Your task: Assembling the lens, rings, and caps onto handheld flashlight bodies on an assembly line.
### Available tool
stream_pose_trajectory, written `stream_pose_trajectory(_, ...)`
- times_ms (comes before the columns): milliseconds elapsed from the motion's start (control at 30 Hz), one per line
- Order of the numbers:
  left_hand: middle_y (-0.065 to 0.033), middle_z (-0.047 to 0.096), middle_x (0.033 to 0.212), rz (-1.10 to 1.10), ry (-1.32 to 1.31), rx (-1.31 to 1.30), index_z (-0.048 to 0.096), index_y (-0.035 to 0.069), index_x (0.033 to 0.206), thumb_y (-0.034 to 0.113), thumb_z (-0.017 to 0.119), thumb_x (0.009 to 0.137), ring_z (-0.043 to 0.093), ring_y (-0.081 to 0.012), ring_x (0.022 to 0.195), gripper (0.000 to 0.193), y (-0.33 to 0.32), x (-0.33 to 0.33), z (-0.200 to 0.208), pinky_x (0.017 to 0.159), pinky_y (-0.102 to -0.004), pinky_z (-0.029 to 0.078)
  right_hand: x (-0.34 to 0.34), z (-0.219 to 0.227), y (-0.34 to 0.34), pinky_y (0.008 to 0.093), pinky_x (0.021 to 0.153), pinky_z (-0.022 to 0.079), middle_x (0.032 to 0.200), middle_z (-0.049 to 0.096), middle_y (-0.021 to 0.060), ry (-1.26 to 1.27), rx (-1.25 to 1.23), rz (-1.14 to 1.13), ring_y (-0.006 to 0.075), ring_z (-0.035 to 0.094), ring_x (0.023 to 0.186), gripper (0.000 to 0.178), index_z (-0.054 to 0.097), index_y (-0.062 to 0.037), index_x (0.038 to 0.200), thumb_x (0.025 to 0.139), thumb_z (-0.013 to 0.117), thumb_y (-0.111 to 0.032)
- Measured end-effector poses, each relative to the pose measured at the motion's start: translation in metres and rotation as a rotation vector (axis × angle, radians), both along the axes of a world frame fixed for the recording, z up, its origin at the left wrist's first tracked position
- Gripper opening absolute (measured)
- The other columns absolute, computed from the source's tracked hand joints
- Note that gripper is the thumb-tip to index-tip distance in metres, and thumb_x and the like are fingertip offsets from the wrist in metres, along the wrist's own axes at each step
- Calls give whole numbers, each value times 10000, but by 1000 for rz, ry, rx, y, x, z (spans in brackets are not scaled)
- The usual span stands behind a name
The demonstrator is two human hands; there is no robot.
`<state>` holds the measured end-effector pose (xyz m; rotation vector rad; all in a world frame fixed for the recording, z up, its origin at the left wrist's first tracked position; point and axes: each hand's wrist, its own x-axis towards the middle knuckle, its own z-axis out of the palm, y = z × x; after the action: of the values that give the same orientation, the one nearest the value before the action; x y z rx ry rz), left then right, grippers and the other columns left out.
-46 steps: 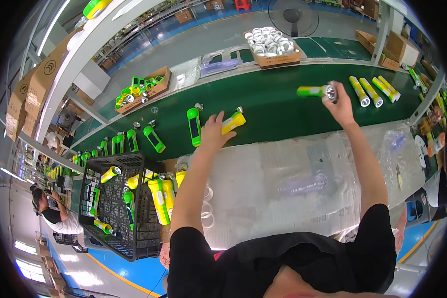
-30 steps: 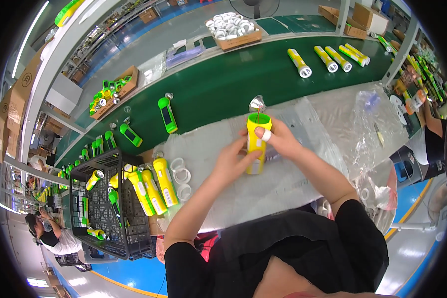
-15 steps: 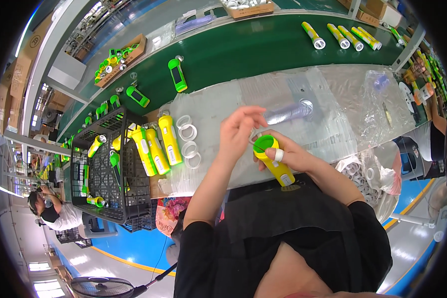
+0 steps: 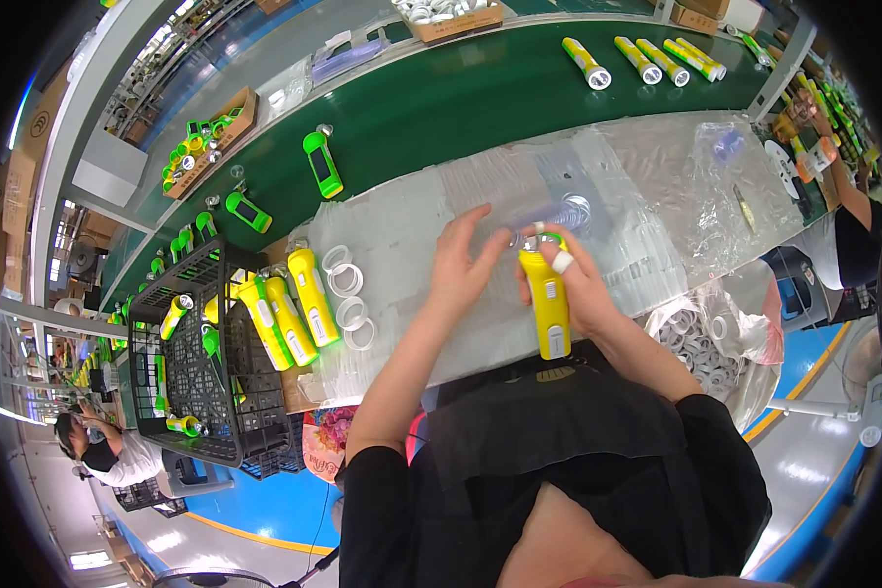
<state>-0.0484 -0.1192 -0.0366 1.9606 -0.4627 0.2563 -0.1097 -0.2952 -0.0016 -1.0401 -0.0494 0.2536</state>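
A yellow flashlight (image 4: 551,309) is gripped near its head by my right hand (image 4: 580,279), with its lower end pointing toward my body. White bands wrap some of the right hand's fingers. Something shiny shows at the flashlight's mouth, partly covered by those fingers. My left hand (image 4: 461,260) is just left of the flashlight's head, its fingers apart and nothing visible in them. Behind both hands, a row of clear round lenses (image 4: 568,212) lies on the plastic-covered table (image 4: 421,235). Several white rings (image 4: 346,282) lie left of my left forearm, beside standing yellow flashlights (image 4: 310,294).
A black crate (image 4: 201,372) with flashlights stands at the left. Beyond the table runs a green conveyor (image 4: 461,118) carrying green lamps (image 4: 321,165) and yellow flashlights (image 4: 586,64). A bag of white rings (image 4: 696,343) hangs at the right. Other people work on both sides.
The flashlight has swung more upright and its open green mouth no longer shows; a shiny part shows there. My left hand has drawn its fingers apart. The whole view has shifted slightly.
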Motion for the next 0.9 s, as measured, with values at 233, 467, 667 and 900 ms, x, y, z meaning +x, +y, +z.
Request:
stream_pose_trajectory(233, -144, 610, 1135, -54, -165, 324, 582, 44, 1240, 255, 780, 749, 549, -304, 1068, 569, 2, 15, -27, 912, -411, 441, -2, -1, -15, 311, 621, 479, 864, 598, 119, -11, -12, 36, 195, 592, 671, 403, 463, -66, 1272, 989, 501, -350)
stream_pose_trajectory(467, -114, 517, 1086, -193, -202, 104, 546, 72, 1335, 158, 561, 901, 492, -277, 1019, 443, 11, -38, 40, 904, -362, 405, -2, 2, -4, 300, 632, 504, 870, 613, 82, -47, -122, 195, 146, 604, 663, 364, 469, -51, 1268, 959, 571, -214)
stream_pose_trajectory(667, -148, 518, 1212, -192, -276, 31, 578, 7, 1271, 196, 425, 959, 470, -317, 1133, 396, 20, -60, 37, 988, -407, 358, -1, 14, 16, 291, 637, 513, 886, 598, 62, -164, -238, 363, 138, 615, 691, 364, 463, -33, 1224, 952, 583, -242)
stream_pose_trajectory(900, -137, 553, 1149, -91, -347, -150, 641, 8, 1102, 172, 421, 930, 494, -320, 1095, 324, 23, -59, 18, 986, -425, 339, 1, 9, 42, 303, 657, 496, 977, 560, 92, -117, -95, 430, 172, 606, 722, 361, 441, -59, 1234, 959, 553, -265)
